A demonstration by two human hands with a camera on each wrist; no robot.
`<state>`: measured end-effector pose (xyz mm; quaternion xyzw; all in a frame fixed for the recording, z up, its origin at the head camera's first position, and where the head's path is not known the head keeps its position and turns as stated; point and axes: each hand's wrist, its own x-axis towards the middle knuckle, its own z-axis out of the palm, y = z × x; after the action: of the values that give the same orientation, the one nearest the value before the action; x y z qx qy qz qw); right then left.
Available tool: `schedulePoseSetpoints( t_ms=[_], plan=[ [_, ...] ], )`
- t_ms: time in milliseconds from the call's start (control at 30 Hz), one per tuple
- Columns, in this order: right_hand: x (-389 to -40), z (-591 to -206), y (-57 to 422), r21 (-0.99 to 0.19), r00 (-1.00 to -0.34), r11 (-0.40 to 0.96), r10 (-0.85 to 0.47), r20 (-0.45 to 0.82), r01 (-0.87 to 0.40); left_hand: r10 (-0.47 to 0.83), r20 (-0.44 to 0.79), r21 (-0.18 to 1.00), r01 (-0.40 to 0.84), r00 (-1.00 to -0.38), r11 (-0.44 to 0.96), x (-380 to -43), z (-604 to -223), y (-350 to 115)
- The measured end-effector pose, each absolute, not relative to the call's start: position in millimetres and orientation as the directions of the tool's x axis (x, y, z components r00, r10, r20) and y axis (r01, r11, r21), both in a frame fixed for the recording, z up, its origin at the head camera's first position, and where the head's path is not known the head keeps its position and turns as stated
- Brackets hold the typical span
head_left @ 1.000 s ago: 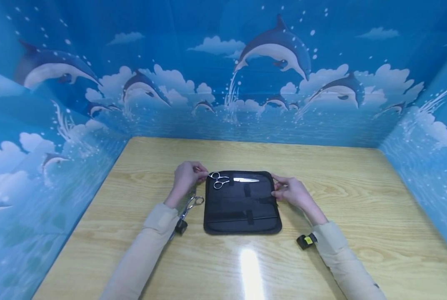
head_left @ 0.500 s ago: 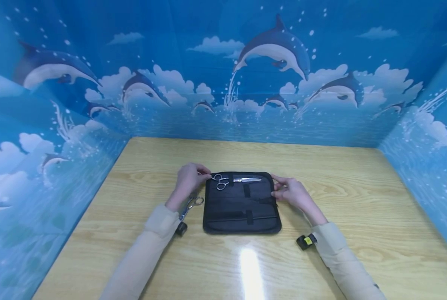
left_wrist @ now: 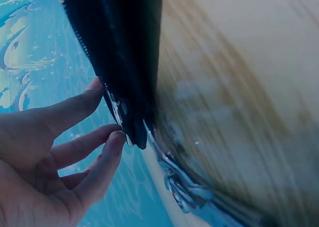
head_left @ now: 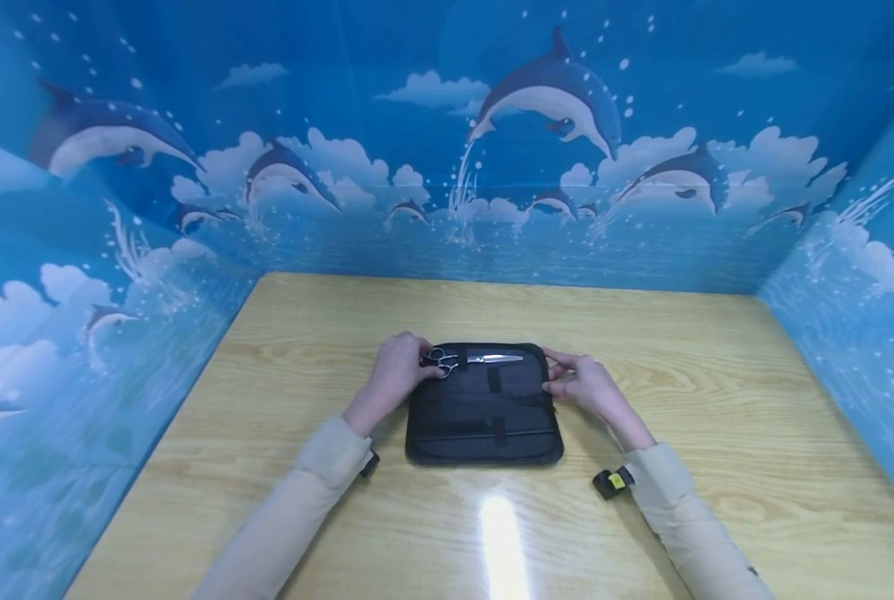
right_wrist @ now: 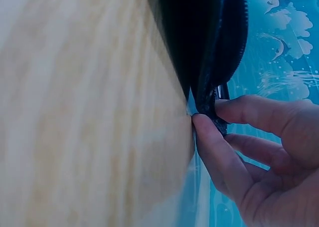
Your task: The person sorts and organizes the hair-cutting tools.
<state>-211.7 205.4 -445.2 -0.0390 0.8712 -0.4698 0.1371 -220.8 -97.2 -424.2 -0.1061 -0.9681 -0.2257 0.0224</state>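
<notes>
A black zip case [head_left: 454, 408] lies spread on the table, with hairdressing scissors [head_left: 495, 359] tucked under a strap along its far edge. My left hand [head_left: 394, 368] has its thumb and fingers around the finger rings of these scissors at the case's far left corner. In the left wrist view, those fingertips [left_wrist: 117, 136] touch the rings. My right hand [head_left: 587, 385] pinches the case's right edge between thumb and fingers. A second pair of scissors [left_wrist: 182, 187] lies on the table, seen in the left wrist view; my left arm hides it in the head view.
The wooden table [head_left: 716, 417] carries the case near its middle. A blue dolphin-print cloth [head_left: 447, 167] rises behind the table and at both sides. Black wrist cameras, one [head_left: 613, 482] on the right wrist, hang close to the tabletop.
My left hand has moved right and toward me, further onto the scissors' rings. The scissors have slid slightly right under the strap. My right hand has stayed at the case's edge.
</notes>
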Motion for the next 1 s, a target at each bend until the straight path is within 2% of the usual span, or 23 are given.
schedulePoseSetpoints(
  t_ms=[500, 1000],
  plan=[
    [-214.6, -445.5, 201.4, -0.803, -0.961, 0.591, -0.174, -0.216, 0.073, 0.155, 0.02, 0.452, 0.148, -0.988, 0.88, -227.9, -424.2, -97.1],
    [-215.5, -444.1, 202.3, -0.762, -0.96, 0.646, -0.182, -0.214, 0.047, 0.201, 0.042, 0.458, 0.198, -0.979, 0.867, -230.7, -427.1, -93.5]
  ],
)
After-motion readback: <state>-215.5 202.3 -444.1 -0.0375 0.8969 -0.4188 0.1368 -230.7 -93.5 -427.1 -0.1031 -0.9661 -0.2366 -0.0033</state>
